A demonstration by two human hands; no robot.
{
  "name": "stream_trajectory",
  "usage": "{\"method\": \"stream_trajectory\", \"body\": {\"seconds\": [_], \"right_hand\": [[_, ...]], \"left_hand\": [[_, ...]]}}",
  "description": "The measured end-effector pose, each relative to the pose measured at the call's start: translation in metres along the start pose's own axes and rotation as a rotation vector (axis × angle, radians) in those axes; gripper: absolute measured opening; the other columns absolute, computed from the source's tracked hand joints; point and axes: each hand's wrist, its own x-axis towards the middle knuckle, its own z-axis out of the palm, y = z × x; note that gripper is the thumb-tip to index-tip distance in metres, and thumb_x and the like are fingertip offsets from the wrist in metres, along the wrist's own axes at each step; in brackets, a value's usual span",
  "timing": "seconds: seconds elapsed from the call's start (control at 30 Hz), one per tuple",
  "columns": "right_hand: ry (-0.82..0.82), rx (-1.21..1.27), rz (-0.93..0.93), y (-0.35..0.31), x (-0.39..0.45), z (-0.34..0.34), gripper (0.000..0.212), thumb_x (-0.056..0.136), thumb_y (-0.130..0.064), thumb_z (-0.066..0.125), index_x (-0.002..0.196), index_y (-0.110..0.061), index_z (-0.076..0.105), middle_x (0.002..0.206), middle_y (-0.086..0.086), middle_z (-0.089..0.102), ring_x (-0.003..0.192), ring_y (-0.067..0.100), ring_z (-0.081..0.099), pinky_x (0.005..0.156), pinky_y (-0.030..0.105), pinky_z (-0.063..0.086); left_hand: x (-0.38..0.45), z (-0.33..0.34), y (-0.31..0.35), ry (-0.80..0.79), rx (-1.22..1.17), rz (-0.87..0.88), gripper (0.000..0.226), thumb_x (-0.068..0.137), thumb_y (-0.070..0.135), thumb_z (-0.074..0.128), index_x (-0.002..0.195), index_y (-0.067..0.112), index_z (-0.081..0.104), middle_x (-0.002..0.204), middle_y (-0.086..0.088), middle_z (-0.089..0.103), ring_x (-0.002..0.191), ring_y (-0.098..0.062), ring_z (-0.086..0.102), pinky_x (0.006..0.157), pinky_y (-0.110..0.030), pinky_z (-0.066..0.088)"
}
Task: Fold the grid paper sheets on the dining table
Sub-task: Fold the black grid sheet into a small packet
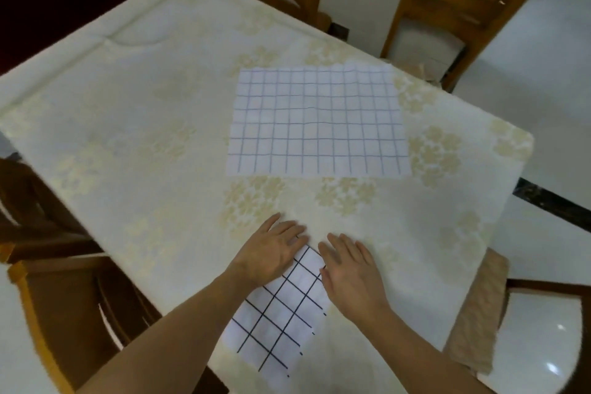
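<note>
Tabletop (144, 125): covered by a cream cloth with a pale floral print; fills most of the frame.
Near grid sheet (281, 307): bold black lines; laid askew at lower centre, partly covered by both hands.
Far grid sheet (318, 121): faint blue lines; laid flat, unfolded, at upper centre right.
Left hand (271, 253): fingers extended, pressed flat on the near sheet's upper edge.
Right hand (351, 272): fingers extended, palm down, laid along the sheet's right edge.
Chairs (460, 6): wooden; seen around the tabletop.

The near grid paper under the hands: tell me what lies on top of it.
Both hands rest flat on the near grid paper: left hand and right hand on its far end. The paper's far corner beneath them is hidden.
</note>
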Motion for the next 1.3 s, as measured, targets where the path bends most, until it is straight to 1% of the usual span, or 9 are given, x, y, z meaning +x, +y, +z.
{"method": "stream_trajectory", "body": {"seconds": [0.17,0.33,0.5,0.67,0.73,0.83,1.0,1.2,1.3], "right_hand": [[0.042,0.028,0.045,-0.005,-0.005,0.014,0.041,0.085,-0.03,0.069,0.124,-0.018,0.062,0.135,0.01,0.06,0.126,0.031,0.055,0.104,0.05,0.046],[0.142,0.063,0.073,-0.006,-0.004,0.015,0.022,0.083,-0.028,0.075,0.101,-0.017,0.07,0.122,0.006,0.067,0.118,0.027,0.061,0.104,0.048,0.047],[0.212,0.084,0.085,-0.007,0.0,0.015,0.008,0.079,-0.015,0.077,0.08,-0.017,0.069,0.114,0.004,0.068,0.11,0.023,0.063,0.107,0.047,0.041],[0.237,0.083,0.085,-0.009,0.004,0.012,0.008,0.08,-0.012,0.074,0.084,-0.016,0.068,0.112,0.003,0.068,0.109,0.023,0.063,0.106,0.05,0.042],[0.233,0.109,0.083,-0.009,0.005,0.009,0.003,0.085,-0.021,0.068,0.086,-0.017,0.069,0.113,0.002,0.067,0.11,0.022,0.062,0.106,0.051,0.043],[0.167,0.144,0.091,-0.007,0.008,0.008,0.015,0.084,-0.034,0.067,0.087,-0.019,0.071,0.118,0.0,0.064,0.114,0.02,0.059,0.106,0.05,0.043],[0.164,0.138,0.094,-0.005,0.018,0.006,0.006,0.082,-0.026,0.073,0.079,-0.02,0.073,0.119,-0.002,0.065,0.116,0.019,0.06,0.109,0.049,0.038],[0.222,0.108,0.08,0.011,0.041,-0.01,0.006,0.075,-0.019,0.08,0.078,-0.021,0.075,0.112,-0.003,0.073,0.113,0.021,0.065,0.108,0.045,0.033],[0.277,0.074,0.047,0.027,0.061,-0.034,0.014,0.072,-0.014,0.082,0.082,-0.021,0.075,0.105,-0.004,0.075,0.11,0.019,0.067,0.106,0.044,0.041]], "left_hand": [[0.007,0.01,-0.008,0.055,-0.047,0.035,0.036,0.088,0.026,0.055,0.123,0.016,0.061,0.13,-0.008,0.061,0.119,-0.026,0.057,0.109,-0.047,0.041],[0.019,0.008,-0.014,0.14,-0.052,0.107,0.029,0.082,0.015,0.067,0.111,0.014,0.063,0.113,-0.007,0.065,0.105,-0.025,0.061,0.109,-0.047,0.041],[0.024,0.002,-0.019,0.138,-0.067,0.154,0.02,0.086,0.017,0.056,0.106,0.017,0.061,0.098,0.0,0.065,0.097,-0.021,0.061,0.112,-0.046,0.037],[0.026,0.001,-0.024,0.055,-0.086,0.153,0.022,0.094,0.03,0.05,0.106,0.021,0.066,0.095,0.003,0.062,0.095,-0.019,0.059,0.113,-0.047,0.034],[0.026,0.001,-0.024,0.056,-0.118,0.16,0.013,0.094,0.026,0.054,0.098,0.02,0.065,0.093,0.003,0.061,0.094,-0.019,0.058,0.114,-0.045,0.034],[0.026,0.001,-0.022,0.09,-0.141,0.152,0.004,0.09,0.019,0.064,0.094,0.019,0.064,0.094,0.001,0.061,0.093,-0.019,0.058,0.112,-0.044,0.037],[0.027,0.001,-0.027,0.138,-0.146,0.151,0.004,0.091,0.02,0.064,0.096,0.019,0.063,0.1,0.002,0.064,0.098,-0.016,0.059,0.11,-0.044,0.04],[0.044,-0.011,-0.032,0.145,-0.15,0.035,0.03,0.072,0.005,0.08,0.096,0.015,0.066,0.1,-0.001,0.067,0.091,-0.019,0.065,0.108,-0.036,0.042],[0.06,-0.035,-0.036,0.216,-0.143,-0.034,0.035,0.072,0.002,0.081,0.103,0.01,0.067,0.107,-0.007,0.07,0.102,-0.024,0.067,0.111,-0.036,0.037]]}}
